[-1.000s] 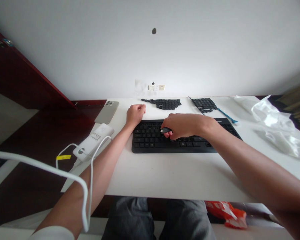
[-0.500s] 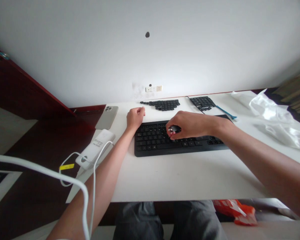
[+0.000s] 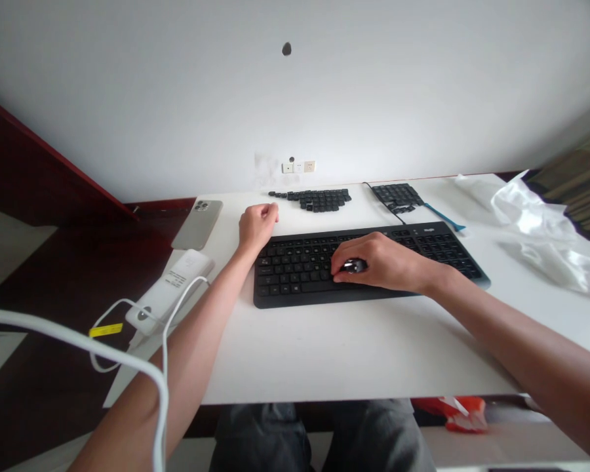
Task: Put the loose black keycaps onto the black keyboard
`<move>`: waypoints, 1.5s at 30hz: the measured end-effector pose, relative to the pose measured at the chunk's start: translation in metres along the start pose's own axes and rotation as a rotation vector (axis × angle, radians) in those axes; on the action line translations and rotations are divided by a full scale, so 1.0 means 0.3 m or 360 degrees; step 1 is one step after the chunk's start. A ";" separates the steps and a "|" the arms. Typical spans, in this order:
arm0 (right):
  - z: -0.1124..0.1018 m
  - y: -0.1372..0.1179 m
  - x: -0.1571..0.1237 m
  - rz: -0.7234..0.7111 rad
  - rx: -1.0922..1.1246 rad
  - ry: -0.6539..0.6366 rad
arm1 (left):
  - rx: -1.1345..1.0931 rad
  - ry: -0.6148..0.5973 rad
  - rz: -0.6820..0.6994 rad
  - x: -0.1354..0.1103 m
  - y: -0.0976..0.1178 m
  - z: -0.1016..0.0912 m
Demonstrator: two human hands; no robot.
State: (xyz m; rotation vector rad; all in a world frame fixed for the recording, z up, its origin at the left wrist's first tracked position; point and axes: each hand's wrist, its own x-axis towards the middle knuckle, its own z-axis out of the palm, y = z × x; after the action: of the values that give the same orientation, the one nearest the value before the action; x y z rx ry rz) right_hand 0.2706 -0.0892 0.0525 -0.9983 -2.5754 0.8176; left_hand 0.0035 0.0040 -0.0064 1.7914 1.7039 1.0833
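A dark red door (image 3: 34,164) stands left of the white table (image 3: 324,360), whose left edge carries a phone (image 3: 198,224) and a white device (image 3: 170,288). Well apart, the left hand (image 3: 258,226) is loosely fisted beside the black keyboard (image 3: 295,267), mid-table before loose keycaps (image 3: 324,200), while the right hand (image 3: 373,262) clamps a metal-tipped tool (image 3: 356,265) over its keys. Rightward lie a blue tool (image 3: 444,216) and crumpled plastic (image 3: 526,210), below a pale wall (image 3: 398,92)

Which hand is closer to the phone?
Left. The left hand is just to the right of the phone, not touching it; the right hand is farther right, over the middle of the keyboard.
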 end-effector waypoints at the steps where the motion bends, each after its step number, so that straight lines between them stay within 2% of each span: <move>1: 0.002 -0.003 -0.001 -0.0002 -0.0013 0.0008 | -0.0001 0.0001 0.0000 0.000 0.000 0.000; 12: -0.013 -0.007 -0.008 0.0164 -0.0013 -0.0014 | -0.0003 0.0000 0.0003 0.000 0.003 0.000; 20: -0.006 -0.028 -0.008 0.0108 -0.0116 -0.0025 | 0.0013 -0.0010 -0.0010 0.000 0.006 -0.001; 26: 0.011 -0.055 -0.015 0.0086 -0.0320 -0.0019 | -0.0009 -0.0002 -0.0002 0.000 0.006 0.000; 35: 0.053 -0.177 -0.054 0.0282 -0.0982 -0.0136 | -0.0001 -0.0001 -0.0004 -0.004 0.006 -0.002; 45: 0.076 -0.196 -0.058 0.0399 -0.1029 -0.0170 | 0.0014 -0.0020 -0.0017 -0.003 0.007 -0.003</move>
State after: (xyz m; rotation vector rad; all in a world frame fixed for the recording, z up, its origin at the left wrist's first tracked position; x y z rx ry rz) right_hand 0.2421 -0.1462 0.0679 -1.5042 -2.9102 0.0578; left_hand 0.0042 0.0027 -0.0044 1.7888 1.7110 1.0595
